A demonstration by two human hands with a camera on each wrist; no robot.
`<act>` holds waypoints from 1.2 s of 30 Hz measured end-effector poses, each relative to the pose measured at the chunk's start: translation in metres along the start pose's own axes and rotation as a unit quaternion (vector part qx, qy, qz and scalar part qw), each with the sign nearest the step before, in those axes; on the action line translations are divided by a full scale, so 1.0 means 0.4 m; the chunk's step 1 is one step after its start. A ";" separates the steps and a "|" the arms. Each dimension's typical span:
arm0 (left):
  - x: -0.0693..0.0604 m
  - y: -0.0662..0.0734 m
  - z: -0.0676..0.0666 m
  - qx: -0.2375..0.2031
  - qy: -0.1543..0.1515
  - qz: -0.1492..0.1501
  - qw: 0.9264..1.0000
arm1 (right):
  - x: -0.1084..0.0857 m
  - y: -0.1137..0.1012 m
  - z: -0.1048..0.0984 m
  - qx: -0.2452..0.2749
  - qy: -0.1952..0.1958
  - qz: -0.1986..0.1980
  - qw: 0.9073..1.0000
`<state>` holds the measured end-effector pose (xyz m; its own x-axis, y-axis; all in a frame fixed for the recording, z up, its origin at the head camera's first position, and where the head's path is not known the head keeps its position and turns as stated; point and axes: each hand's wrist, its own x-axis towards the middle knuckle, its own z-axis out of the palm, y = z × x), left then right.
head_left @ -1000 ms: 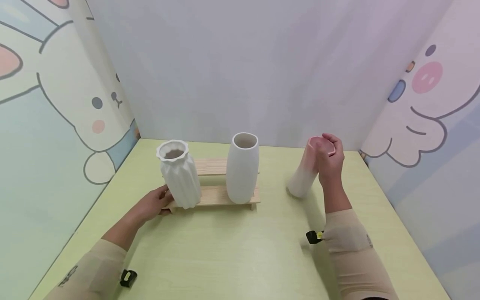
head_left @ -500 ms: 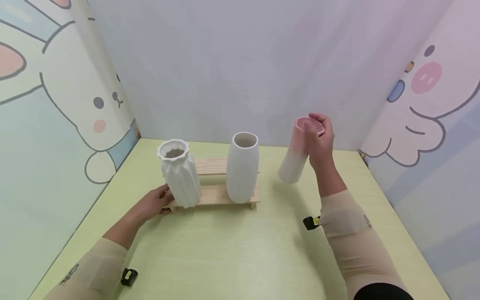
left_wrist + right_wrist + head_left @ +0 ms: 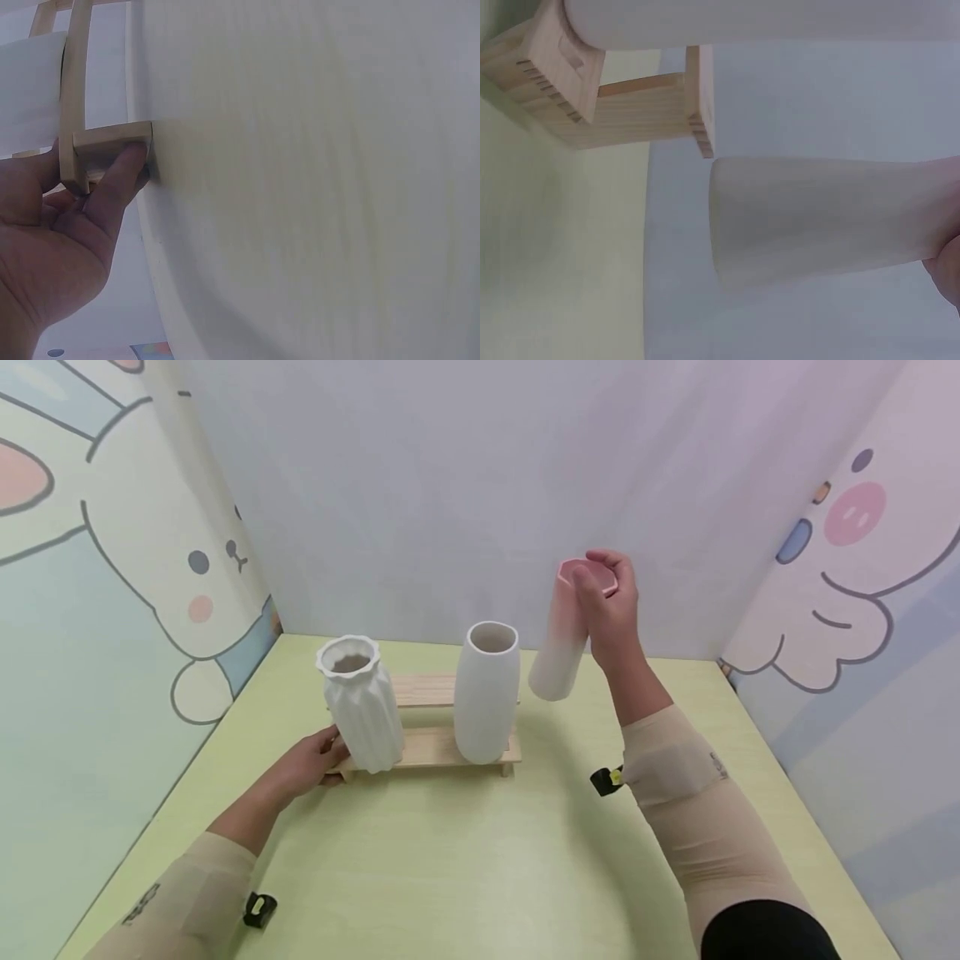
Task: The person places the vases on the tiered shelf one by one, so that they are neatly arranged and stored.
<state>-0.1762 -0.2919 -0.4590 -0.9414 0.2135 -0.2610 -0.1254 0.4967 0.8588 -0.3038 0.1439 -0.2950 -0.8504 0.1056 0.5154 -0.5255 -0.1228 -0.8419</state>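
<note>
My right hand grips a pink-and-white vase near its rim. The vase hangs tilted in the air, right of a two-step wooden stand; its pale lower end shows in the right wrist view, clear of the stand. A smooth white vase stands on the right of the stand's lower step. On the left of that step is a fluted white vase, leaning slightly. My left hand holds the stand's left end, with fingers curled round the wooden edge in the left wrist view.
The stand rests on a pale green table. A grey-white curtain-like backdrop rises behind it. Cartoon-printed panels flank both sides, a rabbit at left and a pig at right. The stand's upper step lies behind the white vases.
The right hand has lifted the pink-and-white vase off the table and carried it up and left toward the stand. The left hand stays at the stand's left end.
</note>
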 end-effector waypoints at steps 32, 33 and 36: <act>0.013 0.010 0.025 -0.014 0.001 -0.005 1.000 | 0.027 -0.071 0.186 -0.018 -0.068 0.006 0.998; 0.014 0.009 0.026 -0.015 0.001 -0.005 1.000 | 0.025 -0.071 0.189 -0.019 -0.071 0.008 0.997; 0.015 0.007 0.028 -0.016 0.002 -0.008 1.000 | 0.024 -0.064 0.196 -0.013 -0.077 0.009 0.997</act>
<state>-0.1786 -0.2797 -0.4633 -0.9405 0.2021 -0.2732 -0.1504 0.4733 0.8680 -0.3006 0.0706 -0.2559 -0.8549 -0.0503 0.5164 -0.5104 -0.0970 -0.8544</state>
